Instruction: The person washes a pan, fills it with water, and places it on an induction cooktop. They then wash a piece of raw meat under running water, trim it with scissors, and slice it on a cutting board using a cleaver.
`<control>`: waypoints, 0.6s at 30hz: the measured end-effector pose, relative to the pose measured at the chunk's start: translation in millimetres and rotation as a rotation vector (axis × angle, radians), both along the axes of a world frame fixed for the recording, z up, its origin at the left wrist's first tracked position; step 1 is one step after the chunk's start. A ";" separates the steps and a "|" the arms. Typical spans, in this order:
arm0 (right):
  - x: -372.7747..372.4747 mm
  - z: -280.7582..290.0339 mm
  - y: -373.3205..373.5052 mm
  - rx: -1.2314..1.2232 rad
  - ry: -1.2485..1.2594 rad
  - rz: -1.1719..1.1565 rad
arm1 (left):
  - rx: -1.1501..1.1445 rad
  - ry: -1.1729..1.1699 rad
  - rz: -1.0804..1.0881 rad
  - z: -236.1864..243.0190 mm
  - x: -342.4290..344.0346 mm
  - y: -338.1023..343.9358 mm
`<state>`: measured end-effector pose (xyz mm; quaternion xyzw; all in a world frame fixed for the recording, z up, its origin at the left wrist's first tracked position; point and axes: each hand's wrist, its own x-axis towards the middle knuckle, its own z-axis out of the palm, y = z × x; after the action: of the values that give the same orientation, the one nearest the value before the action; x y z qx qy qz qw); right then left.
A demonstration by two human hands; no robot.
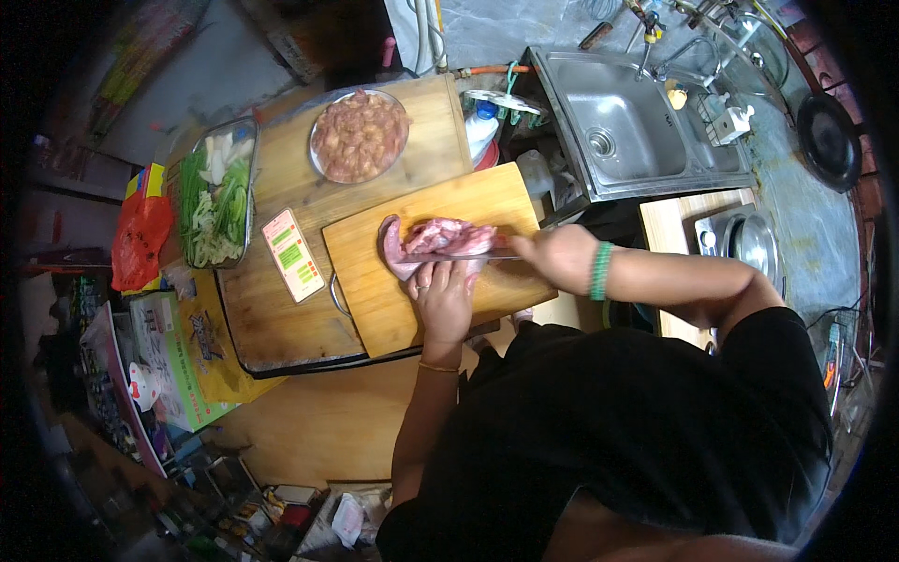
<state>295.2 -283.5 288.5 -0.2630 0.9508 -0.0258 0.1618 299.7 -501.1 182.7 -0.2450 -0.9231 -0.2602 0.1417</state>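
Note:
On a wooden cutting board point(365, 253) lies a piece of raw pinkish meat point(435, 234) with a pale curved end at its left. My left hand point(443, 298) holds the near side of the meat, its fingertips bent onto it close to the blade. In my right hand point(567, 260) is the handle of a kitchen knife point(449, 257). The long, narrow blade runs leftward across the meat, just beyond my left fingers. How deep the edge sits in the meat cannot be seen.
The board lies on a wooden table point(272, 328). A plate of cut raw meat point(361, 136), a tray of green vegetables point(217, 201) and a lit phone point(293, 255) are on the table. A red plastic bag point(142, 242) sits left, a metal sink point(618, 112) right.

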 end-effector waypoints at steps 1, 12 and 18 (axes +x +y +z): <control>-6.9 -8.4 -15.6 0.009 -0.024 -0.015 | -0.011 -0.028 0.033 -0.3 0.1 0.2; -8.8 -2.6 -10.9 0.015 -0.005 0.004 | -0.019 -0.001 0.039 -4.9 -5.2 -10.3; -22.9 -3.8 -26.2 -0.058 0.034 0.011 | -0.040 0.036 0.045 -6.6 -5.7 -14.2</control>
<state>272.3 -309.8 284.6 -0.2730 0.9508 -0.0481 0.1382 294.0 -515.4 176.0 -0.2317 -0.9307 -0.2342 0.1593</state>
